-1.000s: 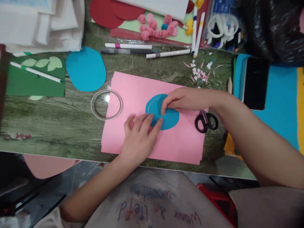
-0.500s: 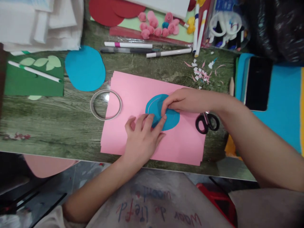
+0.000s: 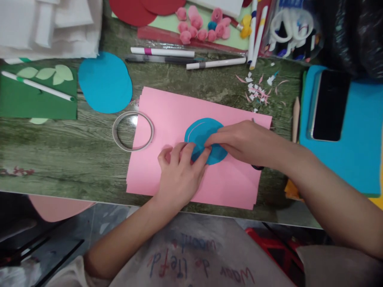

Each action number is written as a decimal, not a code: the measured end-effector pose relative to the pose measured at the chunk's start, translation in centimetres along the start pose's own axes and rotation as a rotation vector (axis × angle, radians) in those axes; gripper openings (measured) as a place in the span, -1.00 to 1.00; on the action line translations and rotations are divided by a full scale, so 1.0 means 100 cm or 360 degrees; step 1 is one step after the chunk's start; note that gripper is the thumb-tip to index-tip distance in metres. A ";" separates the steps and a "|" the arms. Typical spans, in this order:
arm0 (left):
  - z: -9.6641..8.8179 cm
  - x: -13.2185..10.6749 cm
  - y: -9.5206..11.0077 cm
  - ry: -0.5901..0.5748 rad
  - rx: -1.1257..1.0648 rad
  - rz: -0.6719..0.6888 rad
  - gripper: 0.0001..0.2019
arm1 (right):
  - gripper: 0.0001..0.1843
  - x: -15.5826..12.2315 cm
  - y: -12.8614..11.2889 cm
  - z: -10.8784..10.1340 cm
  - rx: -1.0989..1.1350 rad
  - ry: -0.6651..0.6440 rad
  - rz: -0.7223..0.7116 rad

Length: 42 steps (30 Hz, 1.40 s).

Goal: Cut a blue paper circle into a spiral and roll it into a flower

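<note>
A round blue paper piece (image 3: 203,129) with a pale curved line near its upper left edge lies on a stack of pink paper sheets (image 3: 167,107). My left hand (image 3: 181,171) rests with spread fingers on the pink sheet and the blue piece's lower left side. From the right, my right hand (image 3: 242,141) reaches over the blue piece, thumb and fingertips pinched together near its middle, touching or nearly touching my left index finger. Whatever is in that pinch is hidden or too small to name. Black-handled scissors (image 3: 257,167) lie mostly hidden under my right hand.
A tape roll (image 3: 133,131) overlaps the pink sheets' left edge. Beyond it lies a larger blue paper shape (image 3: 105,83). Markers (image 3: 163,52), pink rolled flowers (image 3: 196,22) and paper scraps (image 3: 257,93) lie farther back. On the right, a phone (image 3: 330,105) sits on blue paper.
My right hand has turned and shifted slightly down, now covering most of the scissors, its fingertips still near the blue piece's middle. My left hand stays in place. The view has shifted slightly.
</note>
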<state>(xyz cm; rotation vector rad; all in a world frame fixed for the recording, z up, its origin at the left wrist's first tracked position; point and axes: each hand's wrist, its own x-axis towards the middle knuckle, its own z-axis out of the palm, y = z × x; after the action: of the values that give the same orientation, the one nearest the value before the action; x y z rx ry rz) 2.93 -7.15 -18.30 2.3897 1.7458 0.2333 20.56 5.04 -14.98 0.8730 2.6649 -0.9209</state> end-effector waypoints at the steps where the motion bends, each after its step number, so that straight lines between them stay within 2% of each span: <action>1: 0.000 0.000 0.000 -0.0001 -0.0014 -0.0006 -0.63 | -0.62 -0.001 -0.002 0.002 -0.0083 0.0030 -0.0020; 8: 0.000 0.001 0.002 -0.0028 -0.0030 -0.0037 -0.61 | -0.64 -0.002 -0.002 0.011 -0.0560 0.0141 -0.0094; 14: -0.003 0.002 0.000 -0.0028 -0.0061 -0.0043 -0.62 | -0.52 -0.007 -0.001 0.006 -0.0593 0.0564 0.0241; 16: -0.004 0.003 -0.001 -0.0025 -0.0085 -0.0042 -0.63 | -0.55 -0.015 -0.007 0.014 -0.0551 0.0611 0.0256; 19: -0.003 0.002 -0.002 -0.0008 -0.0102 -0.0044 -0.64 | -0.60 -0.029 -0.019 0.039 -0.0444 0.0758 0.0185; 22: -0.001 0.001 -0.003 -0.0008 -0.0107 -0.0041 -0.65 | -0.62 -0.040 -0.031 0.064 -0.0343 0.0806 0.0233; 25: 0.001 0.000 -0.004 0.0020 -0.0072 -0.0020 -0.64 | -0.59 -0.041 -0.039 0.077 -0.0263 0.0860 0.0360; 31: 0.003 -0.001 -0.005 0.0085 -0.0028 0.0038 -0.62 | -0.59 -0.033 -0.041 0.079 -0.0232 0.0899 0.0447; 42: 0.002 -0.002 -0.011 0.0145 0.0011 0.0150 -0.56 | -0.51 -0.032 -0.040 0.094 -0.0443 0.0873 0.0439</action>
<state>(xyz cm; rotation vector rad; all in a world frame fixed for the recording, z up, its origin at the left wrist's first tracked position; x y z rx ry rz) 1.90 -7.04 -18.71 2.5064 1.6751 0.3545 20.72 -4.79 -19.24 1.5464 2.8832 -0.2576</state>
